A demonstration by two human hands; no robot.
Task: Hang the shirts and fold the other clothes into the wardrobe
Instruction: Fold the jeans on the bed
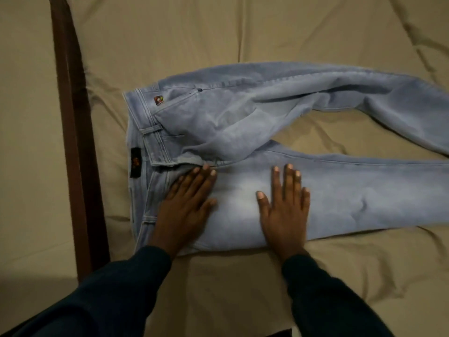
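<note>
While the jeans [267,142] lie spread across the bed [243,32], both hands are flat on the near leg. The left hand [187,200] presses down just below the waistband, fingers straight and close together, fingertips reaching the fly. The right hand [284,205] rests beside it, a little further along the thigh, fingers straight and slightly fanned, thumb out to the side. Neither grip is clenched, and nothing is grasped; both are released, palms down on the cloth. The jeans are pale blue denim, faded almost white under the hands, waistband to the left, legs running off to the right. The far leg is twisted and rumpled, with a gap of sheet showing between the two. A dark label [135,162] sits at the waistband, and a small coloured patch [159,100] further up. The sheet is tan and creased. A dark wooden rail [73,142] runs down the bed's left side. Dark sleeves [121,288] cover both arms.
</note>
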